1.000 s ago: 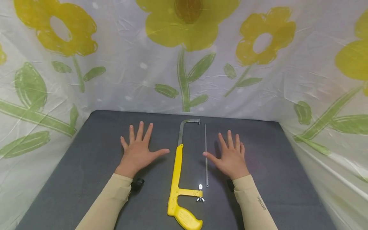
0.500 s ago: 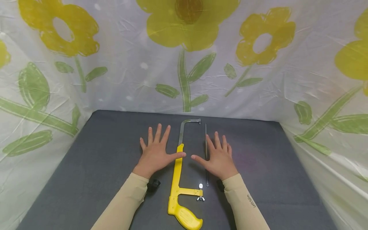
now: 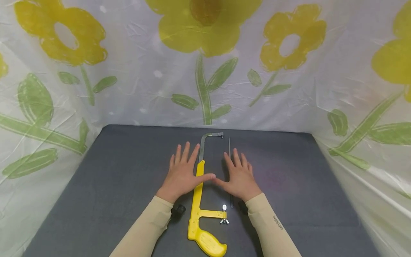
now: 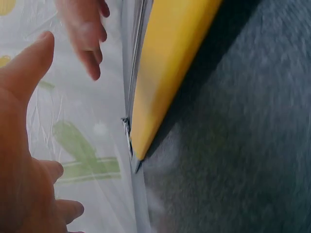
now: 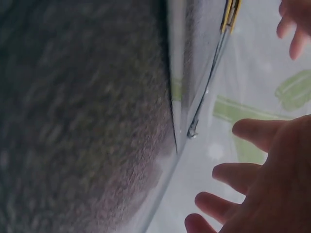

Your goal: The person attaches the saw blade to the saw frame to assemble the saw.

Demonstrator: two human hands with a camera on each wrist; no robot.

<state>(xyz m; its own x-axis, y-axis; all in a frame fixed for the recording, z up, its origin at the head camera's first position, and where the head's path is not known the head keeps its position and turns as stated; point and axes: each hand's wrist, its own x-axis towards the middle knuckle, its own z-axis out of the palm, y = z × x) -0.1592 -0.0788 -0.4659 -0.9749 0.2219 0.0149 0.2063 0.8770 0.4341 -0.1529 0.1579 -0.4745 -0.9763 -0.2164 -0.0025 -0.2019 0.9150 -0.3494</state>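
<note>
A hacksaw frame (image 3: 197, 189) with a yellow body and handle lies lengthwise on the dark table, its bent metal end pointing away. A thin saw blade (image 3: 229, 146) lies to its right, partly hidden by the right hand. My left hand (image 3: 180, 178), fingers spread, is held over the frame's left side, its thumb crossing the yellow bar. My right hand (image 3: 241, 181) spreads over the blade. The two thumb tips meet between frame and blade in the head view. Both hands hold nothing. The left wrist view shows the yellow bar (image 4: 167, 68) up close.
A dark grey cloth covers the table (image 3: 128, 150). White curtain (image 3: 138, 71) printed with yellow flowers stands behind it and along both sides. A wing nut (image 3: 224, 221) sits on the frame's near arm. Dark wrist cameras (image 3: 180, 210) show under the cuffs.
Both hands have moved inward, the left to the right and the right to the left, until the thumb tips meet. The hacksaw frame and blade stay where they were.
</note>
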